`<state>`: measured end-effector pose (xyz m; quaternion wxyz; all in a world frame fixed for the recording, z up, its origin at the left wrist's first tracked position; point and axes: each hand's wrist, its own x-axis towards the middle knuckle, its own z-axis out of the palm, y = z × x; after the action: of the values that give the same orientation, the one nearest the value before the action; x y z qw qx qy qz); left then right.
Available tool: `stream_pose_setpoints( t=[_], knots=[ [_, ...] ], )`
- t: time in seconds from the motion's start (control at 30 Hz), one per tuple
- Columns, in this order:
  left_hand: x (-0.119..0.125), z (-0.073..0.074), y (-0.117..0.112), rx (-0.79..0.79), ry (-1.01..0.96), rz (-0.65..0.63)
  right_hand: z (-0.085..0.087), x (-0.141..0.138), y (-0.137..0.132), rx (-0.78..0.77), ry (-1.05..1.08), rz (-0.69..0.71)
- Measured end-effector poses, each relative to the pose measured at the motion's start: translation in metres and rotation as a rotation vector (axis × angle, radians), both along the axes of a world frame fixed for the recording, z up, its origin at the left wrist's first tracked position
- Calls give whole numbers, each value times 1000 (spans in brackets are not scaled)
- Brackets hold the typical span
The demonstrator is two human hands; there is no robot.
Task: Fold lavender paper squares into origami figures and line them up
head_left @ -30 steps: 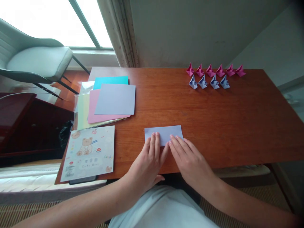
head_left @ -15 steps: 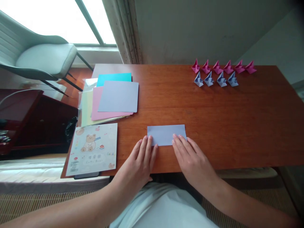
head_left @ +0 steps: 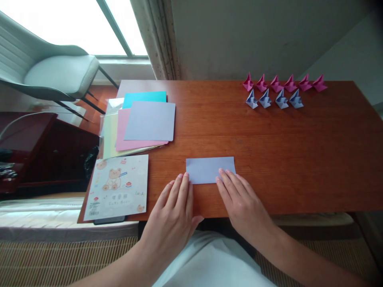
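Note:
A pale blue-lilac sheet of paper, folded into a long rectangle, lies flat near the table's front edge. My left hand rests with fingers stretched out, its fingertips at the paper's lower left corner. My right hand lies flat, fingers extended over the paper's lower right part and covering that corner. Several pink folded paper figures stand in a row at the far right of the table. In front of them is a row of pale blue folded figures.
At the left of the wooden table lie overlapping coloured sheets, a lilac sheet on top. Nearer me is a pad with a bear picture, a dark flat object partly under it. A chair stands beyond the table's left end.
My left hand has slid slightly left and toward me, its fingers now at the paper's corner. My right hand stays almost in place. The view has shifted a little.

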<state>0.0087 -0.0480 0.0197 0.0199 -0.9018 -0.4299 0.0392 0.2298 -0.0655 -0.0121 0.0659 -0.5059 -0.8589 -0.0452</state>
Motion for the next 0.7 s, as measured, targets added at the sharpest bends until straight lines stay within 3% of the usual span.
stream_pose_setpoints(
  t=[0.4,0.7],
  knots=[
    [19,-14,1,-76,-71,-8,6,-15,-4,-116,41,-97],
    [19,-13,2,-58,-67,-22,12,7,-19,-147,-23,-261]
  ],
)
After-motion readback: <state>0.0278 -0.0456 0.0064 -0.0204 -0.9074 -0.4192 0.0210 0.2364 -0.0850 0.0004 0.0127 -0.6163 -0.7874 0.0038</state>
